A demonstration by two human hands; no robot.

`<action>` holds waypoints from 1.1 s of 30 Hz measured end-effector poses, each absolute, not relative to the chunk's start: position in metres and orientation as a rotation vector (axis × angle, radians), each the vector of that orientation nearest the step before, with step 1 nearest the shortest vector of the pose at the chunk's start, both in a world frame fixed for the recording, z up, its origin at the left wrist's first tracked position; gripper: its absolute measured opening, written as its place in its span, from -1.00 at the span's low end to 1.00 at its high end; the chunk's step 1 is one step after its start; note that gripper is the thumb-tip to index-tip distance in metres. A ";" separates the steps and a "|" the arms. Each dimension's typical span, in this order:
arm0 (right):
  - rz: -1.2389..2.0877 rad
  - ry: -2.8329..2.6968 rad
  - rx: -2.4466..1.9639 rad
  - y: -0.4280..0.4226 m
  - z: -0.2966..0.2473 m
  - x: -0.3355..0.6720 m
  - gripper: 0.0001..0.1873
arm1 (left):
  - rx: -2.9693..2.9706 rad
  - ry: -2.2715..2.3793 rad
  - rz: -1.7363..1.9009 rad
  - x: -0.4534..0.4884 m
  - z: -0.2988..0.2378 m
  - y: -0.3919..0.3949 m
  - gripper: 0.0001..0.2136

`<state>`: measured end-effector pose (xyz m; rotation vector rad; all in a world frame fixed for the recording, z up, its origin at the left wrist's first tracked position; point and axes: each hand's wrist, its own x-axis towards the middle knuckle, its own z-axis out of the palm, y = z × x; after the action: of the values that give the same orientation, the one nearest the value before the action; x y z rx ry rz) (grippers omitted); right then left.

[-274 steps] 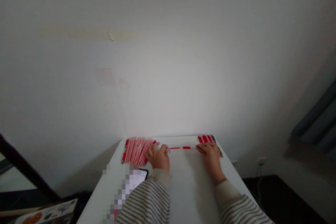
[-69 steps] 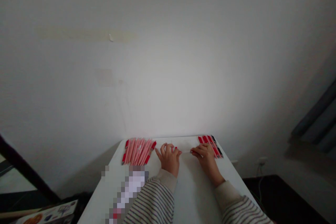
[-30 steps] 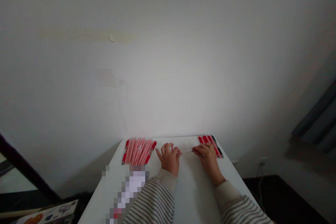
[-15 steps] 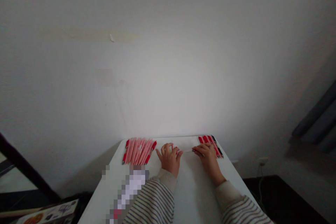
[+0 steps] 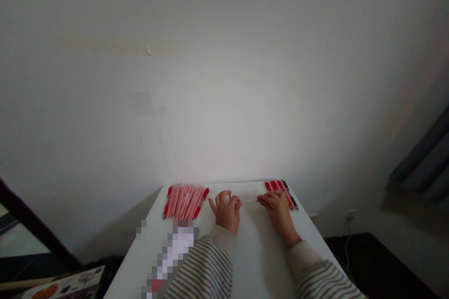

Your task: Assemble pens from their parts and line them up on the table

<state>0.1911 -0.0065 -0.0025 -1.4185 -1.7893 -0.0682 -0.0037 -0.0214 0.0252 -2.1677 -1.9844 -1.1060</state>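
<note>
My left hand (image 5: 226, 210) and my right hand (image 5: 277, 206) rest on the white table (image 5: 259, 257), fingertips facing each other. Between them they pinch a thin pen part (image 5: 249, 201), pale in the middle with red at each end. Both hands have their fingers curled and closed on its ends. A fanned row of pink pens with red tips (image 5: 184, 202) lies just left of my left hand. A smaller group of red pens with one black one (image 5: 282, 191) lies behind my right hand, partly hidden by it.
The table stands against a plain white wall (image 5: 224, 79). A blurred-out flat object (image 5: 171, 252) lies on the table by my left sleeve. A printed box (image 5: 63, 285) lies low at the left, a dark curtain (image 5: 424, 159) hangs at the right.
Since nine seconds ago my left hand has moved right, away from the pink pens, and the long red piece between my hands has become much shorter. Over the last second the hands barely move.
</note>
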 end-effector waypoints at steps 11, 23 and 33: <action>-0.069 -1.761 -1.375 -0.003 -0.008 0.193 -0.76 | -2.132 -1.984 -1.106 -0.004 0.023 -0.020 -0.80; -0.155 -1.621 -1.430 0.003 -0.017 0.201 -0.72 | -2.091 -1.966 -1.194 -0.003 0.022 -0.020 -0.86; -0.243 -1.609 -1.435 0.001 -0.015 0.198 -0.68 | -2.092 -2.018 -0.976 0.017 0.019 -0.014 -0.87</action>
<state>0.1978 0.0008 -0.0148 -1.4350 -1.6090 -0.2427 0.0165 -0.0142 0.0185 -2.0917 -2.0176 -0.9758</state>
